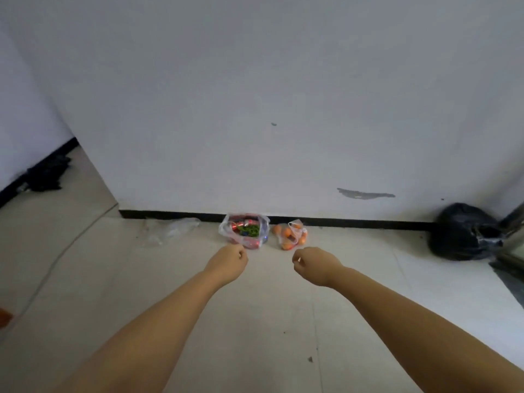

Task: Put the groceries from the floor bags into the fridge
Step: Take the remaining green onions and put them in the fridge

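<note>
- A bare room: pale tiled floor (255,321), white scuffed wall (255,95) with a black skirting along its foot. No fridge shows in this view.
- The task's things are two clear bags on the floor at 12 o'clock, set against the skirting. The can bag (244,230) holds red cans and something green, its mouth gaping upward. Just beside it, at its 3 o'clock, sits the orange bag (292,235), smaller, with a knotted top standing up; one orange (277,229) seems to lie loose between the two.
- Both bags lie straight ahead of the hands and lower, so the reach is forward and down. Neither bag has a marked long axis; the handles on top are the likely hold.
- The left hand (228,260) is at 11 o'clock, in line with the can bag and looking the nearer of the two hands to it. Its grip is a loose fist, fingers curled, holding nothing.
- The right hand (312,263) is at 1 o'clock, in line with the orange bag, apart from it. Its grip is likewise curled and empty.
- So each hand has its own bag dead ahead; I judge no crossing over is needed, and the task is barely begun.
- Further out: a flat empty plastic bag (170,228) at 10 o'clock, a black sack (465,234) at 3 o'clock by a metal frame, dark stuff (48,174) on the floor at far 9 o'clock.
</note>
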A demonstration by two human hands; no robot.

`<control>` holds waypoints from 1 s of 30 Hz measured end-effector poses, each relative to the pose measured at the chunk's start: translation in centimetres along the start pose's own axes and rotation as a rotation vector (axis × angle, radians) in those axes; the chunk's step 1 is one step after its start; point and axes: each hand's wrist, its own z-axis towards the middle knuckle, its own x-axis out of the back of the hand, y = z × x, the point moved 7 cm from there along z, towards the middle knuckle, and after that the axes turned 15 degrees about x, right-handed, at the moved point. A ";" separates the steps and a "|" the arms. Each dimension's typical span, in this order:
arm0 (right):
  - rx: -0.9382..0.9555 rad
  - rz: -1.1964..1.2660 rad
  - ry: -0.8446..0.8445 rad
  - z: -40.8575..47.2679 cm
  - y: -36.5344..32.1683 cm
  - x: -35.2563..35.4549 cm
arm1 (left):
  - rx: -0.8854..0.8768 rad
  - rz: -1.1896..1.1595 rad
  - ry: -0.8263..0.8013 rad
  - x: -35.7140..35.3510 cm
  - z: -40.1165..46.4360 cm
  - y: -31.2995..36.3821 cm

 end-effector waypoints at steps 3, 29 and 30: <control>0.011 0.004 -0.070 4.8 1.8 0.1 | 0.054 -0.033 -0.016 0.3 4.1 0.4; -0.049 0.153 -0.385 59.1 23.2 -15.0 | 0.176 0.073 -0.359 -10.1 61.8 -5.6; -0.039 0.156 -0.407 61.6 24.8 -18.2 | 0.168 0.072 -0.361 -12.8 64.4 -6.7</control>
